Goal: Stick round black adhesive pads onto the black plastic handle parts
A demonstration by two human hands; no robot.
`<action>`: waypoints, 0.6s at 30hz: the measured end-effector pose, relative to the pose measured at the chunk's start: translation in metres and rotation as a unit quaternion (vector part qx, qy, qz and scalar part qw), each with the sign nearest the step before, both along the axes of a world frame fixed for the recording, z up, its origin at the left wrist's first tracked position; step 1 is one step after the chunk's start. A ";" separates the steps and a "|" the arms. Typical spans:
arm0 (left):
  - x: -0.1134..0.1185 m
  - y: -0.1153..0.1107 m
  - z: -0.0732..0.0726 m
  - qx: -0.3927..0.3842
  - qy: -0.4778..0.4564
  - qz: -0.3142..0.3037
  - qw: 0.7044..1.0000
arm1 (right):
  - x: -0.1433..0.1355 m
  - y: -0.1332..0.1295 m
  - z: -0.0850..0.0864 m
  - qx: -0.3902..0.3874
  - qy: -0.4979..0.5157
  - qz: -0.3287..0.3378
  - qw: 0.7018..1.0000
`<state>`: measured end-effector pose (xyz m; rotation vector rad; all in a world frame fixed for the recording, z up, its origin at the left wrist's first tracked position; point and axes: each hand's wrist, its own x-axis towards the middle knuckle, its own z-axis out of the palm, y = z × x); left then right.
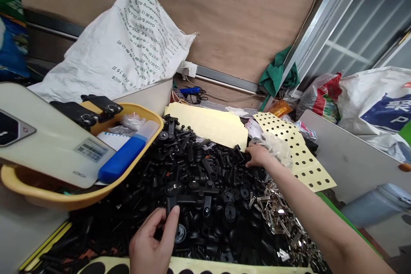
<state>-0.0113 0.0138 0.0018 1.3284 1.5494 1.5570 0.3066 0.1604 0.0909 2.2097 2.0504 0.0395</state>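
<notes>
My left hand (156,237), low in the middle of the view, pinches a black plastic part (172,192) with a round end between thumb and fingers. Beneath and beyond it spreads a large pile of black parts (218,180). My right hand (257,154) reaches to the far right edge of that pile, beside a crumpled clear plastic bag (278,147) and the corner of a plain yellow sheet (208,124). Its fingers point down and partly out of sight, so what they hold, if anything, is hidden. Shiny metal clips (282,218) lie under my right forearm.
A yellow basin (141,167) at the left holds a blue-lidded box (123,158) and a pale panel (48,137). Yellow sheets with black dots (308,165) lie at the right. A white sack (128,47) stands behind. A grey-white board (353,154) edges the right side.
</notes>
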 end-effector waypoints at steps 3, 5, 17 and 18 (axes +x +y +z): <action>0.000 -0.001 0.004 -0.010 -0.003 0.000 1.000 | -0.001 0.010 -0.004 -0.043 0.020 -0.020 0.999; 0.000 -0.001 0.006 -0.014 -0.008 0.001 1.000 | 0.006 0.012 0.003 -0.054 0.047 -0.026 0.997; -0.001 0.000 0.007 -0.011 -0.014 0.003 1.000 | -0.014 -0.024 0.063 -0.030 0.352 0.067 0.933; -0.002 0.000 0.008 -0.015 -0.016 0.001 1.000 | -0.027 -0.027 0.059 -0.040 0.368 0.083 0.925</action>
